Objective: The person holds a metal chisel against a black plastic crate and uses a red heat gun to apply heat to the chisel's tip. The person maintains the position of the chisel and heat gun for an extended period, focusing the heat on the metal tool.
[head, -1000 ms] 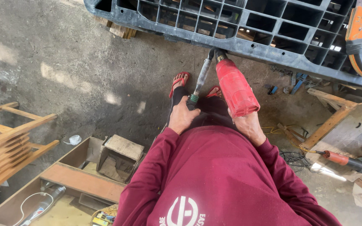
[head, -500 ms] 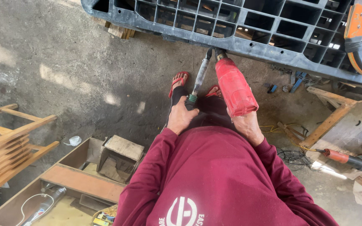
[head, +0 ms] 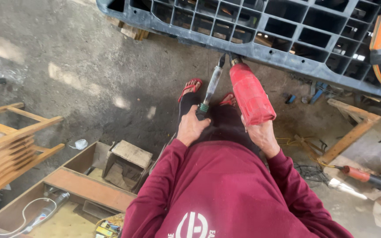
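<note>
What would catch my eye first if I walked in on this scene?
Probably the red heat gun in the right hand, its nozzle aimed at the edge of the dark plastic grille panel lying across the top. Beside it, the left hand grips a slim metal tool pointed at the same spot. An orange grinder lies on the floor at right.

Cardboard box, wooden chair (tipped) — grinder.

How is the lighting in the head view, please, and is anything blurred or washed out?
Head view: soft daylight with pale sun patches on the concrete floor; deep shadow under the black plastic grille; red heat gun and both hands sharp; bright glare beside the orange grinder; edges slightly stretched.
</note>
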